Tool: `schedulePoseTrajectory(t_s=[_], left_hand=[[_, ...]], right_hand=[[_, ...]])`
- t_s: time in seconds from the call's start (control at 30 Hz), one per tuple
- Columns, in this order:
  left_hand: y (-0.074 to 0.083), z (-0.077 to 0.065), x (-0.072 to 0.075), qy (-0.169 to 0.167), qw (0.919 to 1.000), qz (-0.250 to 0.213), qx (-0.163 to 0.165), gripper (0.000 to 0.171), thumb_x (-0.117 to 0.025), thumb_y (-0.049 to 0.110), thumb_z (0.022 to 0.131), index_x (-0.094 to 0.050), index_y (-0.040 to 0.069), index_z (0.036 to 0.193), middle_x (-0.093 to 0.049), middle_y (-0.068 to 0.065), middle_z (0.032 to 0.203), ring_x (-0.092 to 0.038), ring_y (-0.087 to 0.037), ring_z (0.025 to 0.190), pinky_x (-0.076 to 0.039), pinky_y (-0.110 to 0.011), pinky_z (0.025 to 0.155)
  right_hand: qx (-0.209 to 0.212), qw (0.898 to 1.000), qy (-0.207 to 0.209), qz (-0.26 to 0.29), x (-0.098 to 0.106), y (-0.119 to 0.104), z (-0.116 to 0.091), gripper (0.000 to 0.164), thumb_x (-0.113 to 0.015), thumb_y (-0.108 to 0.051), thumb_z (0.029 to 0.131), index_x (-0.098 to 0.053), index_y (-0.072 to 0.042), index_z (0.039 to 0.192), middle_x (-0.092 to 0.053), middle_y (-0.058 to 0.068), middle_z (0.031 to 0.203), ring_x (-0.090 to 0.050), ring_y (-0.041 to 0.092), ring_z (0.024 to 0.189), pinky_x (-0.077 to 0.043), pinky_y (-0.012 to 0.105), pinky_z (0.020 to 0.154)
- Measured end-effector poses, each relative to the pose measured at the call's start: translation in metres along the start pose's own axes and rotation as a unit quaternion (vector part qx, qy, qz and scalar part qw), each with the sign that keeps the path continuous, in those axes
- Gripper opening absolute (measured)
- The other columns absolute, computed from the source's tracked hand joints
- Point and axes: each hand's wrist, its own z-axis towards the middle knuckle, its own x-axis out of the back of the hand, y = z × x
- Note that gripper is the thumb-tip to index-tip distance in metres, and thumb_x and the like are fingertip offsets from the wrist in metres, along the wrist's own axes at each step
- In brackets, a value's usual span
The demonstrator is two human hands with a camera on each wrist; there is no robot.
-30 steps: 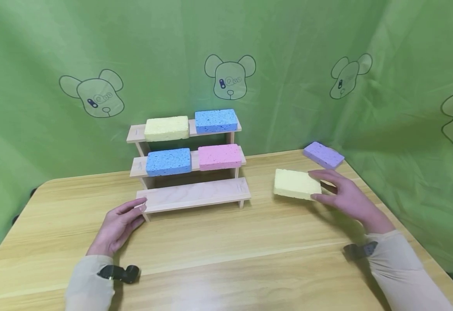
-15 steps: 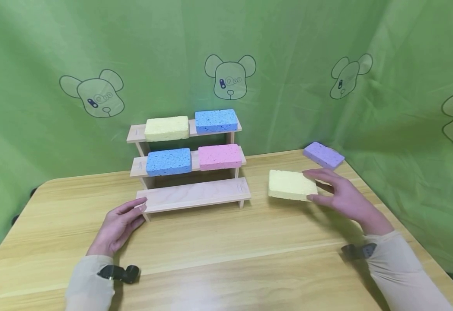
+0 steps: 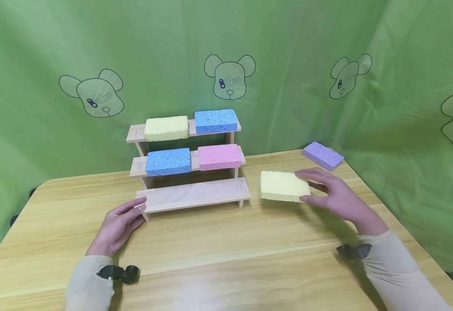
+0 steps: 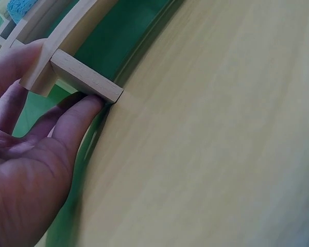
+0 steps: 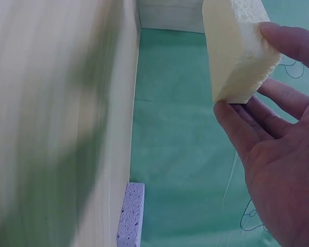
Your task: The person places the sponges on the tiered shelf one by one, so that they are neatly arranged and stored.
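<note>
My right hand pinches a pale yellow sponge by its right end, between thumb and fingers. The right wrist view shows this sponge held up off the table. My left hand holds the left end of the lowest step of a three-step wooden stand; in the left wrist view the thumb presses on the stand's leg. On the middle step lie a blue sponge and a pink sponge. The top step bears another yellow sponge and another blue sponge.
A purple sponge lies at the table's back right corner, also in the right wrist view. The wood-grain table stands against green cloth walls printed with bear heads. The lowest step bears no sponge.
My right hand has moved left with the yellow sponge, closer to the stand's lowest step. My left hand and the stand have stayed in place.
</note>
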Motion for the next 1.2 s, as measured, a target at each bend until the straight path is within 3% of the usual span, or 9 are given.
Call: schedulePoseTrajectory(t_s=[0.2,0.8,1.2], left_hand=[[0.0,0.0,0.0,-0.004,1.0,0.001,0.001,0.02,-0.068,0.005,0.093,-0.077,0.019,0.104,-0.053,0.003,0.128,-0.063,-0.011,0.107,-0.049,-0.029,0.098],[0.001,-0.001,0.0,-0.003,1.0,0.003,0.0,0.019,-0.067,0.006,0.093,-0.076,0.02,0.103,-0.054,0.004,0.126,-0.063,-0.01,0.106,-0.049,-0.029,0.097],[0.001,-0.001,-0.001,0.0,1.0,-0.002,0.004,0.018,-0.068,0.005,0.093,-0.076,0.02,0.101,-0.058,0.006,0.122,-0.063,-0.011,0.106,-0.049,-0.03,0.098]], right_hand=[[0.031,0.999,-0.008,0.017,-0.007,-0.004,0.004,0.057,-0.078,-0.004,0.083,-0.056,-0.003,0.136,-0.051,0.011,0.137,-0.046,0.008,0.126,-0.035,0.013,0.104],[0.056,0.998,-0.025,0.032,-0.025,-0.011,0.017,0.056,-0.08,-0.006,0.082,-0.058,-0.002,0.133,-0.053,0.01,0.135,-0.048,0.025,0.125,-0.037,0.018,0.106],[0.042,0.998,-0.047,0.03,-0.041,-0.021,0.029,0.056,-0.08,-0.014,0.084,-0.058,-0.003,0.133,-0.053,0.008,0.134,-0.048,0.026,0.126,-0.038,0.039,0.109]])
